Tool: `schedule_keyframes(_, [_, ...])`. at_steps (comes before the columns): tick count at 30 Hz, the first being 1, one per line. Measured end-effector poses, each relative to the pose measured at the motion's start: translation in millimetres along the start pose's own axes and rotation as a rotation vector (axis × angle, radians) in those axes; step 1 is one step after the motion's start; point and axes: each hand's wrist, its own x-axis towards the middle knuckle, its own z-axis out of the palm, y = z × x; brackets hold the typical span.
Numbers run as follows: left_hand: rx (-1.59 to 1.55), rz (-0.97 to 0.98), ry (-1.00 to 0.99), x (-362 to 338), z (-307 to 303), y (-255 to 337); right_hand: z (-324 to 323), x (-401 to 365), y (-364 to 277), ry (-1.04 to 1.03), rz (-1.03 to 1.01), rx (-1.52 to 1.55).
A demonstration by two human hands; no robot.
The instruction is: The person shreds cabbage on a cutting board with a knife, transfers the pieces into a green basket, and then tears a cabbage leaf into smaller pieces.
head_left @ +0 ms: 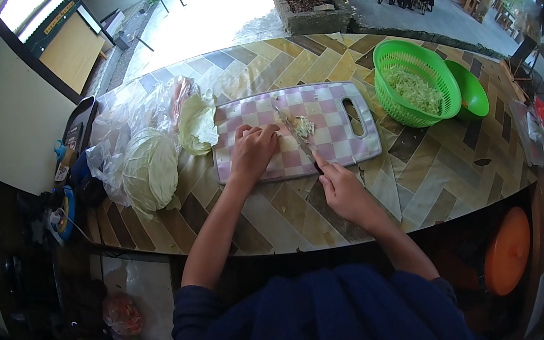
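Note:
My right hand (344,191) grips the dark handle of a knife (295,130), whose blade points away and to the left across a pink-and-white checkered cutting board (257,104). Against the blade's right side lies a small heap of shredded cabbage (306,126). Just left of the blade, my left hand (256,150) rests on the board with its fingers curled over a small piece of cabbage, mostly hidden beneath them. Farther left, a large cabbage head (150,170) and a loose cabbage leaf (198,123) sit beside the board.
Right of the board, a green basket (388,91) holds shredded cabbage, partly in front of a green bowl (472,87). Clear plastic bags (114,125) lie at the left. A dark tray (80,115) stands at the table's left edge. An orange round object (507,251) is below the table.

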Motion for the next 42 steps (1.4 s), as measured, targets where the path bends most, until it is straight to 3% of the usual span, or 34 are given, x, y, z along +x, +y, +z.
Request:
schedule_keyframes(11, [-0.063, 0.078, -0.011, -23.7, 8.8, 9.9, -15.2, -4.8, 2.1, -0.019, -0.010, 0.082])
schedule_keyframes(17, [-0.022, 0.087, -0.065, -27.2, 3.1, 9.0, -11.7, -12.9, -6.1, -0.079, -0.067, -0.087])
schedule_keyframes(29, [-0.026, 0.047, -0.061, -29.5, -1.5, 11.5, -2.9, -13.2, -19.3, -0.188, 0.010, -0.335])
schedule_keyframes(42, [-0.136, -0.019, -0.066, -31.5, 2.5, 9.6, 18.7, 15.3, -17.9, -0.083, 0.023, -0.225])
